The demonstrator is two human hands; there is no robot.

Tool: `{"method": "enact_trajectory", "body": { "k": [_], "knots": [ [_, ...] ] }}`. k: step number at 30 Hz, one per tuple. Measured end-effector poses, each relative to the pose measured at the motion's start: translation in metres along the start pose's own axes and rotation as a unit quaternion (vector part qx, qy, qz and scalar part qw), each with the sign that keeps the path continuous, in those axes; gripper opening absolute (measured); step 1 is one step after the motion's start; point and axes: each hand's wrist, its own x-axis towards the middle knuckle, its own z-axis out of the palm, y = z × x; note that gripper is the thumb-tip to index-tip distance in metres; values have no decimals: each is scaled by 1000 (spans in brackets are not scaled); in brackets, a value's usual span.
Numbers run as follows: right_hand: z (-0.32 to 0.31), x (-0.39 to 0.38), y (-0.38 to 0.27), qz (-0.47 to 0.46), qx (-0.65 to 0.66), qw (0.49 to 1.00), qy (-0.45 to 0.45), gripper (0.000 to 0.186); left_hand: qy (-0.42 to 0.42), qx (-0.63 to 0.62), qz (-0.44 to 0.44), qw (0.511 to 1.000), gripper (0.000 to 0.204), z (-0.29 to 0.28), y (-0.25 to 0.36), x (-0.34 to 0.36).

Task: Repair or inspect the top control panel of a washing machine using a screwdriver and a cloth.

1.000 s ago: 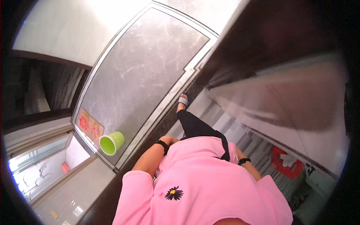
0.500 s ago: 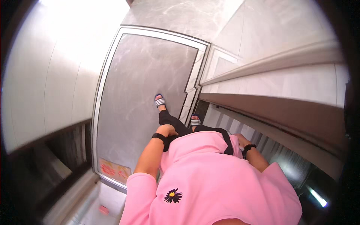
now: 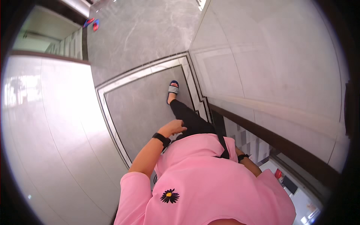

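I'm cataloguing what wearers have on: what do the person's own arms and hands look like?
The left sleeve and right sleeve are short and pink. The left wristband and right wristband are black. The left hand wears no glove; the right hand is mostly hidden.

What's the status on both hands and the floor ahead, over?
Left hand by black trousers, no object visible. Right hand mostly hidden by pink shirt. Red-and-blue slippers farther ahead, off to left.

A white border (image 3: 123, 81) edged in dark lines frames the grey floor (image 3: 131, 108). Beyond it, red-and-blue slippers (image 3: 95, 25) lie near a dark doorsill (image 3: 85, 47). Glossy pale walls (image 3: 56, 112) stand left and right.
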Motion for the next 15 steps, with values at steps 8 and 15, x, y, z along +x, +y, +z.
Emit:
{"method": "enact_trajectory", "body": {
  "k": [8,15],
  "knots": [
    [36,15,-230,-17,68,998,2,16,43,112,132,984,45,-294,105,0],
    [35,56,-474,-40,116,992,11,14,-5,141,149,979,51,-514,167,60]
  ]
}}
